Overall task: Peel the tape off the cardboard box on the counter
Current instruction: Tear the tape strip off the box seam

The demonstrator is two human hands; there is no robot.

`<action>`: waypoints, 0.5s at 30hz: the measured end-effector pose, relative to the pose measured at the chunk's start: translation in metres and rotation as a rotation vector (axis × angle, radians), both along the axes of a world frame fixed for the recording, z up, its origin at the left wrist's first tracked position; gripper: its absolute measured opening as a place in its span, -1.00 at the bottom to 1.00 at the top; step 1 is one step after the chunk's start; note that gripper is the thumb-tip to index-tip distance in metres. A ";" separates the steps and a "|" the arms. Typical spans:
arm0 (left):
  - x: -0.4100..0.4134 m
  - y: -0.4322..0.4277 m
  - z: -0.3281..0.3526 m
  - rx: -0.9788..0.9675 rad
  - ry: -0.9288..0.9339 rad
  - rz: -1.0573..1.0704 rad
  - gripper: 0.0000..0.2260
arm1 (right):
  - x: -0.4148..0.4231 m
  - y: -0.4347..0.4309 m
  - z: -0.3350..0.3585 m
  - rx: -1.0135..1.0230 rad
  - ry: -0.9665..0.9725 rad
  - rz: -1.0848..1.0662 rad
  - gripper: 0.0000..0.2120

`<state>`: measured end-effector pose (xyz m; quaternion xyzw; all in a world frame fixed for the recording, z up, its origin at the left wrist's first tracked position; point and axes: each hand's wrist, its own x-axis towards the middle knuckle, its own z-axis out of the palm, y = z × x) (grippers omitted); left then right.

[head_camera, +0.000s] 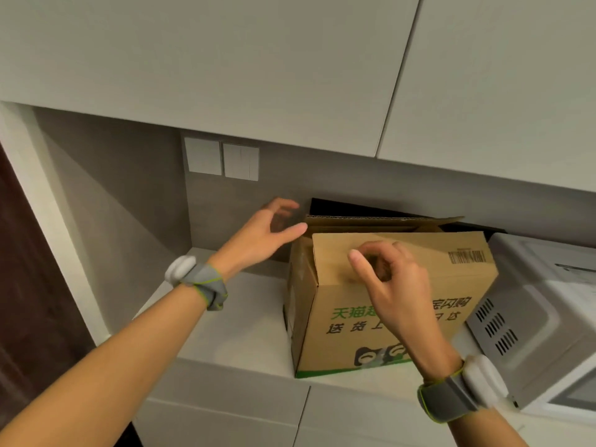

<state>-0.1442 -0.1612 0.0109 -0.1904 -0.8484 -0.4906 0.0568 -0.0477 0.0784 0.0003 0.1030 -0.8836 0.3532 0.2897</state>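
Pinching perhaps tape, right grip [392, 282] over box [458, 279] top

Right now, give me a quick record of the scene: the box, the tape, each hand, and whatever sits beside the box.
cardboard box: on the counter, top flaps partly open
tape: none plainly visible
left hand: fingers relaxed, at the box's upper left corner, contact unclear
right hand: fingers curled in front of the near flap; whether they pinch anything cannot be told
microwave: on the box's right
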 end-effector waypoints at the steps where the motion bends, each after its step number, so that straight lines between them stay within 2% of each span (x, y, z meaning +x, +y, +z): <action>1: -0.008 0.001 0.000 -0.046 0.004 -0.068 -0.59 | 0.002 0.002 -0.004 0.029 -0.016 -0.042 -0.61; 4: -0.020 0.011 -0.001 -0.133 0.037 -0.194 -0.67 | 0.007 0.010 -0.016 0.068 -0.059 -0.147 -0.54; 9: -0.020 0.005 -0.004 -0.187 0.274 -0.150 -0.87 | 0.016 0.008 -0.023 0.045 -0.077 -0.179 -0.53; 12: 0.000 -0.021 0.000 -0.118 0.418 -0.162 -0.72 | 0.021 -0.001 -0.028 0.016 -0.086 -0.121 -0.51; 15: 0.023 -0.040 0.004 -0.023 0.552 -0.150 -0.78 | 0.021 -0.007 -0.029 -0.020 -0.124 -0.033 -0.45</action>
